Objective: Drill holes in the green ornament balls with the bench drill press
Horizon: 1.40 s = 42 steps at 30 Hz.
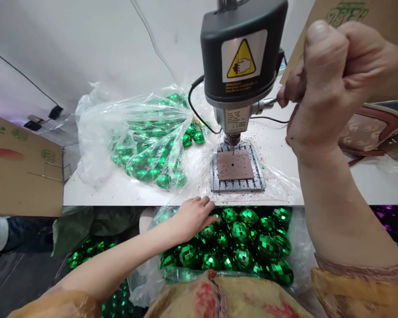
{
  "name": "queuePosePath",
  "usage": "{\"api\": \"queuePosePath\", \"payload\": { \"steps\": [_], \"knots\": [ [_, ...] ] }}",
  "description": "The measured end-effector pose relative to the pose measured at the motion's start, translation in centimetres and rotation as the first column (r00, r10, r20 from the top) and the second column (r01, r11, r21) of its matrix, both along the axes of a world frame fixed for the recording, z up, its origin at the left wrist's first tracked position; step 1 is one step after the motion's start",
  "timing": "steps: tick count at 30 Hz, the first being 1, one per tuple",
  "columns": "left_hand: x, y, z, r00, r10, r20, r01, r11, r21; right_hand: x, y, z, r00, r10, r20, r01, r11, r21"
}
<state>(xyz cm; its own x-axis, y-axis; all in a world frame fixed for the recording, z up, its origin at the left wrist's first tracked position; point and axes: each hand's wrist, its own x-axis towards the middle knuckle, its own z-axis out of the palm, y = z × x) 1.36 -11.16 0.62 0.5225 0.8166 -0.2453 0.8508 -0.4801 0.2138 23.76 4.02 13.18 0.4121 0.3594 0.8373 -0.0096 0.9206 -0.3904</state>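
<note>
A black and silver drill press [243, 57] with a yellow warning label stands over a slotted metal base [237, 184]. On that base lies a reddish-brown square block [225, 165] with a small dark hole. My right hand [334, 75] is raised at the right, closed around the drill press lever [268, 104]. At the table's front edge, my left hand [195, 215] rests palm down with fingers loosely spread, near the shiny green faceted balls [240, 232] below. A clear plastic bag [99, 132] of green balls [146, 154] lies left of the drill.
Dark shavings are scattered on the white table [99, 194]. A cardboard box [23, 168] stands at the left, another [381, 44] at the back right. A pinkish bag [365, 128] sits behind my right forearm. A black cable [195, 115] hangs beside the drill.
</note>
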Motion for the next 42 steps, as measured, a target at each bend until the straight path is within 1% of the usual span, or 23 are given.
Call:
{"api": "queuePosePath", "payload": {
  "steps": [1,2,4,5,6,8,9,11,12,14,16,17,18,19,20,21,23,26,29,31,37,40,42],
  "knots": [
    [-0.1,1.8,0.0,0.992,0.031,0.12,-0.04,0.996,0.074,-0.1,-0.2,0.1,1.0,0.004,-0.008,-0.004,1.0,0.006],
    [-0.3,4.0,0.0,0.965,0.073,0.25,-0.113,0.982,0.149,-0.1,-0.3,0.1,1.0,0.004,-0.013,-0.004,1.0,0.013],
    [-0.8,9.3,-0.2,0.866,0.169,0.47,-0.316,0.914,0.254,-0.1,-0.4,0.1,1.0,-0.003,0.003,0.003,1.0,0.03],
    [-1.1,12.1,-0.3,0.807,0.214,0.55,-0.414,0.869,0.27,-0.1,-0.4,0.0,1.0,-0.011,0.011,0.011,1.0,0.027],
    [-1.4,14.9,-0.5,0.785,0.233,0.574,-0.454,0.847,0.276,0.0,-0.4,0.0,1.0,-0.024,0.013,0.024,0.999,0.024],
    [-1.8,19.8,-1.0,0.755,0.254,0.604,-0.492,0.828,0.267,0.0,-0.4,0.0,0.999,-0.047,0.012,0.047,0.999,0.011],
    [-1.9,21.7,-1.3,0.745,0.254,0.616,-0.485,0.841,0.239,0.1,-0.4,0.0,0.999,-0.054,0.007,0.054,0.999,0.008],
    [-2.0,24.3,-1.9,0.705,0.248,0.665,-0.463,0.87,0.167,0.1,-0.4,0.0,0.998,-0.062,-0.005,0.062,0.998,0.008],
    [-1.9,24.9,-2.2,0.668,0.252,0.7,-0.465,0.876,0.129,0.0,-0.4,0.0,0.998,-0.06,-0.006,0.061,0.998,0.011],
    [-1.7,24.8,-2.4,0.548,0.302,0.78,-0.521,0.853,0.036,0.0,-0.4,0.0,0.998,-0.057,-0.004,0.057,0.998,0.006],
    [-1.5,23.2,-2.0,0.37,0.404,0.837,-0.565,0.813,-0.142,0.0,-0.5,-0.1,0.999,-0.052,0.001,0.052,0.999,0.0],
    [-1.3,22.0,-1.6,0.283,0.455,0.844,-0.538,0.804,-0.252,0.0,-0.5,-0.2,0.999,-0.053,0.006,0.053,0.999,-0.007],
    [-1.2,20.6,-1.1,0.218,0.497,0.84,-0.476,0.806,-0.353,0.0,-0.5,-0.2,0.998,-0.055,0.01,0.055,0.998,-0.015],
    [-1.0,19.1,-0.6,0.179,0.53,0.829,-0.394,0.81,-0.434,0.0,-0.5,-0.3,0.998,-0.056,0.011,0.057,0.998,-0.022],
    [-0.8,17.6,-0.2,0.163,0.553,0.817,-0.313,0.814,-0.489,0.0,-0.5,-0.3,0.998,-0.054,0.013,0.055,0.998,-0.027],
    [-0.6,16.2,0.1,0.164,0.567,0.807,-0.252,0.815,-0.521,0.0,-0.5,-0.3,0.999,-0.048,0.016,0.049,0.998,-0.034],
    [-0.1,13.9,0.2,0.188,0.58,0.793,-0.201,0.813,-0.547,0.0,-0.5,-0.2,0.999,-0.031,0.008,0.032,0.999,-0.039],
    [0.9,12.5,-1.1,0.216,0.547,0.809,-0.196,0.836,-0.513,-0.1,-0.6,-0.1,1.0,-0.02,0.006,0.02,0.999,-0.036],
    [1.9,12.9,-2.7,0.249,0.471,0.846,-0.188,0.881,-0.434,-0.1,-0.7,-0.1,0.999,-0.036,0.021,0.037,0.998,-0.046],
    [2.5,13.4,-3.3,0.289,0.427,0.857,-0.192,0.903,-0.385,0.0,-0.9,-0.1,0.998,-0.04,0.037,0.043,0.997,-0.065],
    [3.8,13.9,-3.2,0.464,0.346,0.815,-0.274,0.931,-0.24,0.0,-1.3,0.0,0.997,-0.057,0.058,0.063,0.993,-0.1],
    [4.4,13.6,-3.2,0.511,0.279,0.813,-0.277,0.949,-0.152,0.0,-1.3,-0.1,0.995,-0.07,0.068,0.077,0.992,-0.098],
    [4.7,13.4,-3.4,0.521,0.235,0.821,-0.261,0.959,-0.108,0.1,-1.2,-0.1,0.991,-0.098,0.091,0.108,0.988,-0.109]
  ]
}}
